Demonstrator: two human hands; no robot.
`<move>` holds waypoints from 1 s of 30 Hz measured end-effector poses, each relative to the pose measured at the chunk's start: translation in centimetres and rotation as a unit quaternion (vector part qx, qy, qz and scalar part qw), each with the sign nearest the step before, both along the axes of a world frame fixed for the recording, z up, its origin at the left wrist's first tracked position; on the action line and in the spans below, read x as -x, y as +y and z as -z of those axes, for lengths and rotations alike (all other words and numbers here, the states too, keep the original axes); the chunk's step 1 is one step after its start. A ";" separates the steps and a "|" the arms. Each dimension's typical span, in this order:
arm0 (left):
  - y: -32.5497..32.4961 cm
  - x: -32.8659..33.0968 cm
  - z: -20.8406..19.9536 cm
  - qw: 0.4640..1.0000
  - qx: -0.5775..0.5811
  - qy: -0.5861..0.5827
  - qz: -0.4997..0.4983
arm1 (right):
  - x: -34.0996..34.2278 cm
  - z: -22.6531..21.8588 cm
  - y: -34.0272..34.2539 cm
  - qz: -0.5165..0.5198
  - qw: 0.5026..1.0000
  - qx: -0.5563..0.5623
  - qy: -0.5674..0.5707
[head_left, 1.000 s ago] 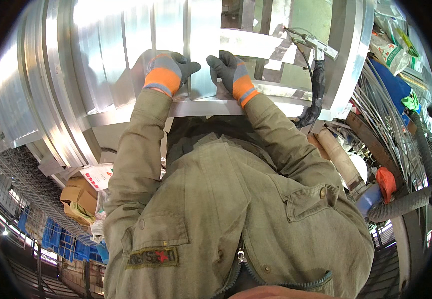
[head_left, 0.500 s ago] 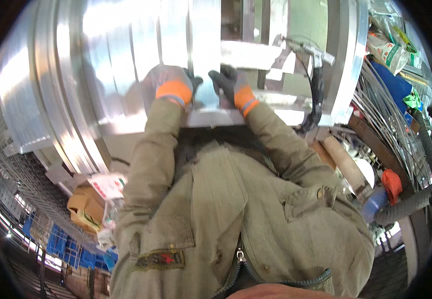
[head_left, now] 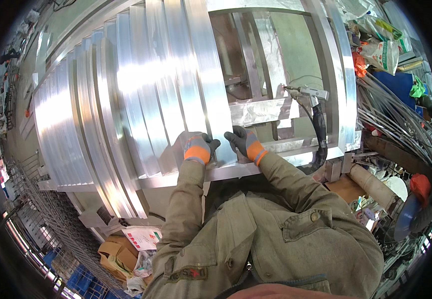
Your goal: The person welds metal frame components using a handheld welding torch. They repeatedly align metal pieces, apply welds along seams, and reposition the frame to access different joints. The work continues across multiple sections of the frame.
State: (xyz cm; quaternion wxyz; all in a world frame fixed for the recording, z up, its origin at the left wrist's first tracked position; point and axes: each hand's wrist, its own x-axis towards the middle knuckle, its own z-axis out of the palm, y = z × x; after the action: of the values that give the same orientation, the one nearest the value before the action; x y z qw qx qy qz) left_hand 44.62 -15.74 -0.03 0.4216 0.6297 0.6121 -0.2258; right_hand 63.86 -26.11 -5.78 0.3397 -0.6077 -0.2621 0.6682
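Observation:
A shiny aluminium profile (head_left: pixel 209 74) lies lengthwise at the right end of a row of similar profiles. Its near end is between my two hands, which wear grey gloves with orange cuffs. On its left edge sits my left hand (head_left: pixel 199 146), fingers curled and thumb pointing right over the metal. My right hand (head_left: pixel 246 144) wraps the right edge, its thumb pointing left. Both hands appear closed on this profile, though my fingertips are partly hidden. Beneath runs the near rail of a metal frame (head_left: pixel 226 173).
Right of the profile, a welding torch (head_left: pixel 308 93) with a thick black cable (head_left: pixel 319 130) rests on the frame. Thin metal strips (head_left: pixel 400 112) and plastic bags (head_left: pixel 378 56) crowd the right side. A cardboard box (head_left: pixel 118 254) and wire mesh (head_left: pixel 59 229) stand at lower left.
The view has tilted up and shifted, showing more of the profiles' length and the frame. My hands appear lower in the picture, still at the near end of the same profile.

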 end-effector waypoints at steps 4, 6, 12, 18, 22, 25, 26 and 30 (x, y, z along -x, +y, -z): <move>0.2 0.1 0.5 1.000 -0.007 0.001 0.025 | 0.2 -0.1 0.1 0.008 1.000 -0.015 -0.016; 0.2 0.2 0.7 1.000 -0.005 -0.004 0.025 | 0.2 -0.2 0.1 0.008 1.000 -0.020 -0.023; 0.1 0.0 0.3 1.000 -0.022 -0.009 0.013 | -0.1 -0.4 0.1 -0.006 0.999 -0.010 -0.036; 0.1 0.5 0.9 0.985 -0.122 0.004 0.119 | -1.6 -0.6 -0.5 0.008 0.990 -0.028 -0.140; 0.1 1.0 2.6 0.979 -0.076 -0.005 0.189 | -11.4 -2.6 -4.8 0.102 0.946 -0.127 -0.281; 0.3 0.7 3.0 1.000 0.000 -0.018 0.011 | -21.4 -5.4 -8.7 0.178 0.841 -0.228 -0.457; 0.2 0.7 2.8 1.000 -0.010 -0.011 0.018 | -23.2 -5.9 -10.2 0.257 0.884 -0.188 -0.342; 0.2 0.2 1.9 1.000 0.019 -0.003 -0.018 | -28.1 -5.9 -12.9 0.055 0.797 -0.004 -0.602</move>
State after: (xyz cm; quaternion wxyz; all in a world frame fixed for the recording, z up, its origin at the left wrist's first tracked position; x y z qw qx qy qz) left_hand 44.44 -15.52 -1.98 0.4390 0.6113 0.6179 -0.2276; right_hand 91.95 -39.01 0.13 0.1522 -0.8994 -0.3827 0.1465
